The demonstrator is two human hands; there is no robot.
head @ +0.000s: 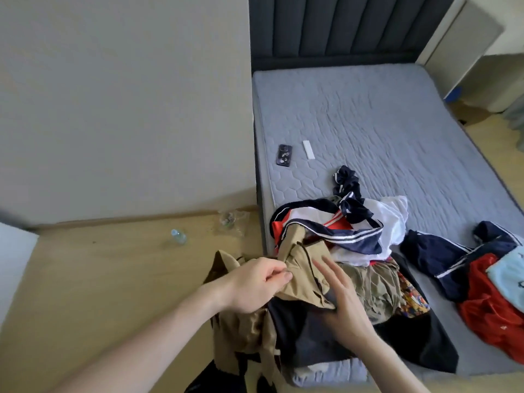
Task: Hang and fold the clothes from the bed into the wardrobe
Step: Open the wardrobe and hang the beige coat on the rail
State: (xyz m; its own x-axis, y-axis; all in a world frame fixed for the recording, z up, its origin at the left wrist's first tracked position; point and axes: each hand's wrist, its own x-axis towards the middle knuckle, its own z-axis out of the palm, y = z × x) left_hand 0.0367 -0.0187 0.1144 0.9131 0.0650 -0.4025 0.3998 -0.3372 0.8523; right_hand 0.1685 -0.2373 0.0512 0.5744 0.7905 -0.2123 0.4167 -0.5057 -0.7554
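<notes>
A heap of clothes (pixel 354 231) lies at the near end of the grey mattress (pixel 382 123): navy striped pieces, white, red, olive and a black garment (pixel 312 336). A tan garment (pixel 303 276) hangs off the bed's near left corner. My left hand (pixel 255 282) pinches its edge between thumb and fingers. My right hand (pixel 340 296) lies on the same tan fabric with its fingers straight, thumb tucked under the cloth. Further right lie a navy jacket (pixel 442 256), a red garment (pixel 487 304) and a pale blue one (pixel 510 273). No wardrobe is in view.
A dark phone (pixel 284 155) and a white remote (pixel 308 149) lie on the mattress near its left edge. A plastic bottle (pixel 178 236) and a crumpled clear wrapper (pixel 231 219) sit on the wooden floor by the wall. The dark padded headboard (pixel 340 24) stands at the far end.
</notes>
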